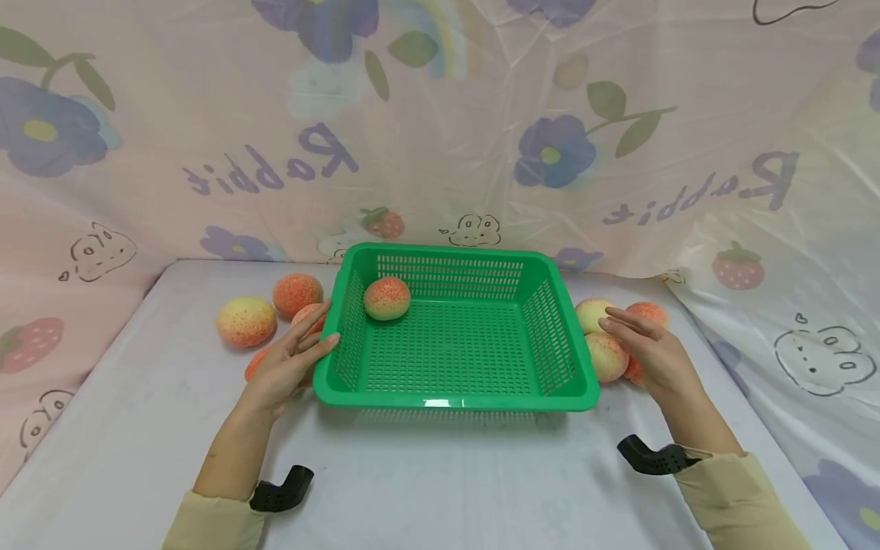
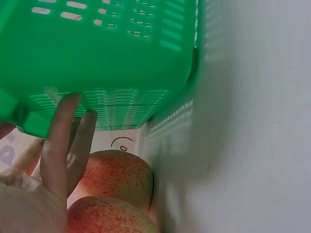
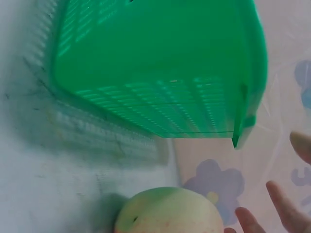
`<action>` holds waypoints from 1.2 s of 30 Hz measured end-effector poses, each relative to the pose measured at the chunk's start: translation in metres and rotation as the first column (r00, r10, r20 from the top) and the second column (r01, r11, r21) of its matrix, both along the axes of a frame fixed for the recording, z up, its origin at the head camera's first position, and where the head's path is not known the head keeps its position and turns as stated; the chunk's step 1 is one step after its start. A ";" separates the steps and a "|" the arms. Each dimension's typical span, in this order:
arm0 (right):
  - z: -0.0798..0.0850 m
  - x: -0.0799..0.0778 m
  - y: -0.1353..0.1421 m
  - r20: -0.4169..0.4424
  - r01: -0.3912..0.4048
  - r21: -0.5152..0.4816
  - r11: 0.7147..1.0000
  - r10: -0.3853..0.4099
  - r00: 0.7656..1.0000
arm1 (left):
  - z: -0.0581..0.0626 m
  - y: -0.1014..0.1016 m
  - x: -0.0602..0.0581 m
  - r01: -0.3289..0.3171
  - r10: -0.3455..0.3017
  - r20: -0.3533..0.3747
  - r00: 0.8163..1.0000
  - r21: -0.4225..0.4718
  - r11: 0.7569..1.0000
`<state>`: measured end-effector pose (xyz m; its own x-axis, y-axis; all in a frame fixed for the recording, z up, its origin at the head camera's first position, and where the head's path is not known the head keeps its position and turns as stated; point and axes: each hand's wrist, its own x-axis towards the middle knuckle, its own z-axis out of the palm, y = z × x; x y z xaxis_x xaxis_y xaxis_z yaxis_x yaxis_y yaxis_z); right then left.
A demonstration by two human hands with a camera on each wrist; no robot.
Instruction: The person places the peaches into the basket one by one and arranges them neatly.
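A green plastic basket (image 1: 447, 401) stands in the middle of the table, with one peach (image 1: 387, 299) inside at its back left. My left hand (image 1: 280, 374) is at the basket's left side, its fingers extended along the wall and rim. In the left wrist view, fingertips (image 2: 70, 103) overlap the slotted wall, and two red-speckled peaches (image 2: 116, 177) lie below. My right hand (image 1: 656, 359) hovers over peaches to the right of the basket, fingers loosely extended and holding nothing. A pale peach (image 1: 606, 357) lies beneath its fingertips, close to the basket's right wall.
Several peaches lie left of the basket, among them a yellow one (image 1: 246, 322) and a red one (image 1: 298, 294). More lie on the right, including a red one (image 1: 648, 312). A patterned cloth (image 1: 454, 168) hangs behind the white table (image 1: 447, 481).
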<state>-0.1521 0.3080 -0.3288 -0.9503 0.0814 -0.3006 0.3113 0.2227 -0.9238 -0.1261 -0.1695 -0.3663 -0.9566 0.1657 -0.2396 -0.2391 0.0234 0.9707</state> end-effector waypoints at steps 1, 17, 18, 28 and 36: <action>-0.001 0.001 0.000 -0.003 0.007 -0.008 1.000 -0.008 1.000 | 0.000 0.000 0.000 0.001 -0.001 -0.001 1.000 0.002 1.000; -0.030 0.006 -0.007 -0.012 0.166 -0.012 0.986 -0.166 0.986 | 0.000 0.000 -0.001 0.002 -0.002 -0.008 1.000 -0.015 1.000; -0.032 0.007 -0.009 -0.028 0.190 0.015 0.982 -0.190 0.981 | 0.000 0.000 -0.001 0.002 -0.002 -0.007 1.000 -0.019 1.000; -0.053 0.019 -0.021 -0.308 0.351 0.296 0.888 -0.260 0.915 | 0.000 0.001 -0.001 0.007 -0.007 -0.005 1.000 -0.039 0.999; -0.064 0.028 -0.023 -0.395 0.359 0.453 0.816 -0.178 0.901 | -0.003 0.000 -0.002 0.002 -0.002 -0.003 1.000 -0.055 0.999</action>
<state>-0.1240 0.2847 -0.3924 -0.8999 0.4009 0.1715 0.1377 0.6345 -0.7606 -0.1279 -0.1693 -0.3695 -0.9571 0.1541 -0.2456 -0.2361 0.0769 0.9687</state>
